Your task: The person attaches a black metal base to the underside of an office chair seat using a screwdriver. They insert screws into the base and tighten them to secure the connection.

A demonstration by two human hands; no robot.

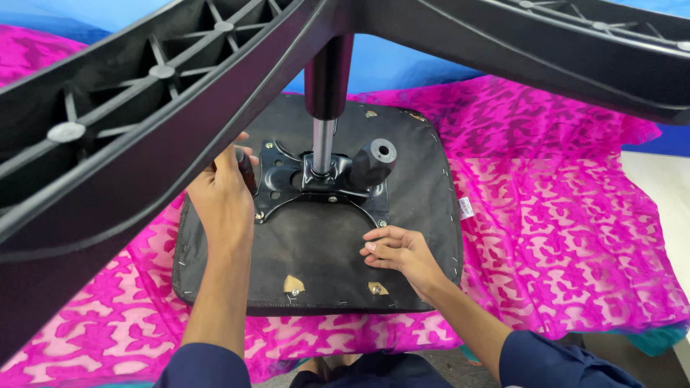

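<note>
The person wears a dark navy long-sleeved top. Both sleeves are pushed up, so the cuffs sit bunched near the elbows and the forearms below them are bare. The left hand and the right hand are bare too, with no gloves, rings, watch or bracelet showing. The fingernails are short and unpainted.

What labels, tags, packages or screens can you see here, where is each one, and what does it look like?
One small tag: a white rectangular slip with dark print, fixed at the right edge of the upturned black seat underside, lying over the pink patterned cloth, beyond the right hand.
No packages, signs or screens in view.
</note>
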